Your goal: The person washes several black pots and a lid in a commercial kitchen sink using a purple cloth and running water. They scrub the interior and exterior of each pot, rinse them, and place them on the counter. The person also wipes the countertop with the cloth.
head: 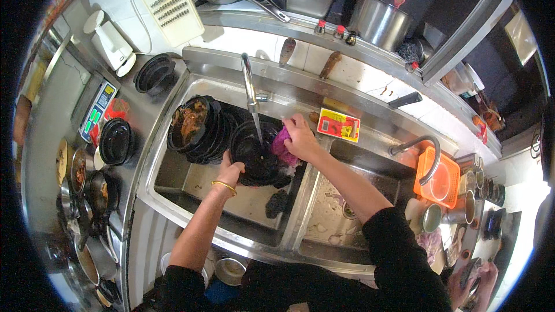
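Observation:
My left hand point(231, 170) grips the near left rim of a round black bowl point(253, 154) in the left basin of a steel double sink. Water runs from the chrome faucet point(249, 80) into the bowl. My right hand point(299, 136) holds a purple scrubbing cloth or mesh point(284, 147) at the bowl's right rim. To the left leans a nested stack of black bowls point(212, 134), the front one holding brown food residue point(193, 117). A dark scouring pad point(275, 203) lies on the basin floor, right of centre.
A yellow and red package point(339, 125) lies on the sink's back ledge. The right basin point(334, 234) holds scraps around its drain. An orange basket point(438, 177) stands right of it. Black bowls point(116, 141), a digital scale point(99, 110) and pans crowd the left counter. A knife point(405, 100) rests against the back wall.

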{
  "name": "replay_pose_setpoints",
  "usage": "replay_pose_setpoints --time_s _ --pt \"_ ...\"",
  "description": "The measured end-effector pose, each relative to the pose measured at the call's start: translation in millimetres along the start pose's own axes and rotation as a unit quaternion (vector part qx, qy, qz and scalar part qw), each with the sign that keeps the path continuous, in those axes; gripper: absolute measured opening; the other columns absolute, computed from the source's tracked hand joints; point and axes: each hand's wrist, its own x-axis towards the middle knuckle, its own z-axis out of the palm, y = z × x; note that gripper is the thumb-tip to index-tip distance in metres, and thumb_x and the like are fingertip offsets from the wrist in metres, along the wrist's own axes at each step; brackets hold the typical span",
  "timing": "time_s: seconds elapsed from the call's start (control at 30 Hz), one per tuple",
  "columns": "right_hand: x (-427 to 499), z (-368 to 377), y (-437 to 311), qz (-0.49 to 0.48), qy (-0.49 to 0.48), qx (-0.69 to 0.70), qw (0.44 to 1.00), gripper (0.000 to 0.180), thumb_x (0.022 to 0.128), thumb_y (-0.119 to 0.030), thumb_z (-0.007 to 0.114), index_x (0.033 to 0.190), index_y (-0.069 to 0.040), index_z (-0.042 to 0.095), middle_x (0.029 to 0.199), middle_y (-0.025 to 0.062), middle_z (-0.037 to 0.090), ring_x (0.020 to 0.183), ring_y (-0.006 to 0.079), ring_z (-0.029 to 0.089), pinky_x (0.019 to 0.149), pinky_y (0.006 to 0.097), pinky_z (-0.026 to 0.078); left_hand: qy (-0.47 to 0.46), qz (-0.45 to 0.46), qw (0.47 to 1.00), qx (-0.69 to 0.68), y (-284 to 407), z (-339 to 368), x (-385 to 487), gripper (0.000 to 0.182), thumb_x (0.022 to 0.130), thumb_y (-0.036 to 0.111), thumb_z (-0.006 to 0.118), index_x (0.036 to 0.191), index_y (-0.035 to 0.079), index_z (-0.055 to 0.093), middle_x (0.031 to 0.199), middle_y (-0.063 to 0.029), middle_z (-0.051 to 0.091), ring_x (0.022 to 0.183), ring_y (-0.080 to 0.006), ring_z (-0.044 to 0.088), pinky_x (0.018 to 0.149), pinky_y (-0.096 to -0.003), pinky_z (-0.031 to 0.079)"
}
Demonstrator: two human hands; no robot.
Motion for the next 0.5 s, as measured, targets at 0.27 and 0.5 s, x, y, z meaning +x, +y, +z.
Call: replay_pose_setpoints --time_s 0.27,0.5 --pt "7 28 -59 0.041 -0.054 0.092 0.993 0.044 0.076 -0.013 0.07 0.116 -0.006 0.051 0.11 0.0226 0.048 0.096 0.0431 0.056 0.086 0.0478 0.05 -0.021 0.06 0.996 -0.058 4 30 -19 0.089 0.068 -0.001 0.051 0.148 0.014 0.014 0.124 -0.0169 0.044 0.101 -0.0375 0.055 0.059 -0.0577 0.06" --pt "-20 37 -82 -0.13 0.039 0.322 0.937 0.02 0.072 0.0 0.065 0.091 -0.002 0.064 0.104 0.0177 0.058 0.1 0.0369 0.056 0.088 0.0425 0.047 0.019 0.093 0.996 -0.003 26 20 -18 0.086 0.067 -0.003 0.053 0.147 0.002 0.022 0.115 -0.0092 0.054 0.092 -0.0201 0.054 0.081 -0.0281 0.047"
